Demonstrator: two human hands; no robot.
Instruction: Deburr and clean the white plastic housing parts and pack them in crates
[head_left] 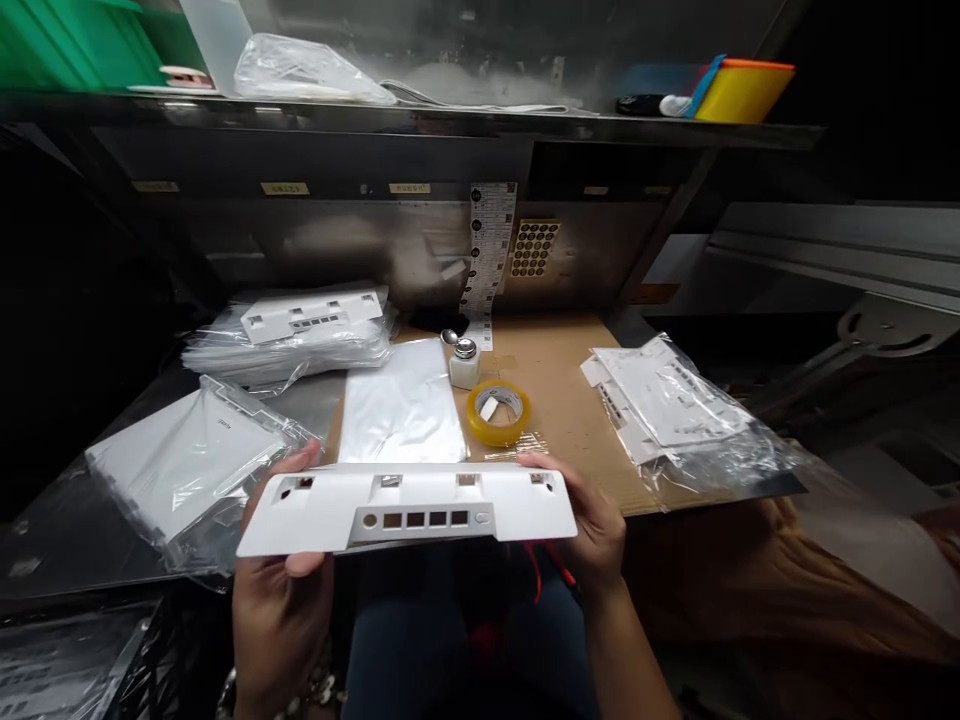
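As the head view shows the white panel (427, 492): you hold it up by the cardboard's (574, 375) near edge.
Left hand (281, 605): fingers clamped on its left end.
Right hand (594, 518): fingers clamped on its right end.
Panel plastic: probably light, stiff, slick; best gripped at the solid ends, sparing the thinner port cut-outs (426, 519).

the white panel (427, 490) looks like smooth, matt plastic. the tape roll (498, 434) is glossy plastic, the sheet (574, 365) beneath it matt brown cardboard. the shelf edge (450, 122) looks like shiny metal.
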